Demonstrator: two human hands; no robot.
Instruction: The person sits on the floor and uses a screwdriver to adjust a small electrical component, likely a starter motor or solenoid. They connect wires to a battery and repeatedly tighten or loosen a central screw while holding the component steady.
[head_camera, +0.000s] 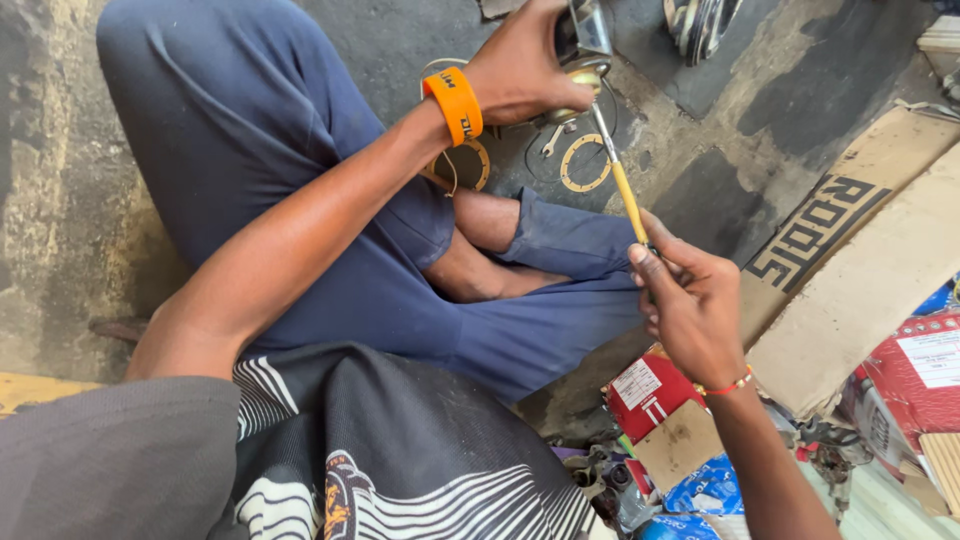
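My left hand (525, 65), with an orange wristband on the wrist, grips a small metal part (580, 45) near the top of the view. My right hand (690, 300) holds a screwdriver (622, 180) with a yellow handle; its metal shaft runs up to the metal part and its tip touches it. I sit on the floor in dark blue trousers with my legs crossed beneath both arms.
Flat ring gaskets (583, 163) and a small wrench (555, 138) lie on the stained concrete floor by my foot. Flattened cardboard (860, 270) lies at the right. Red and blue parts boxes (650, 395) and loose scrap crowd the bottom right corner.
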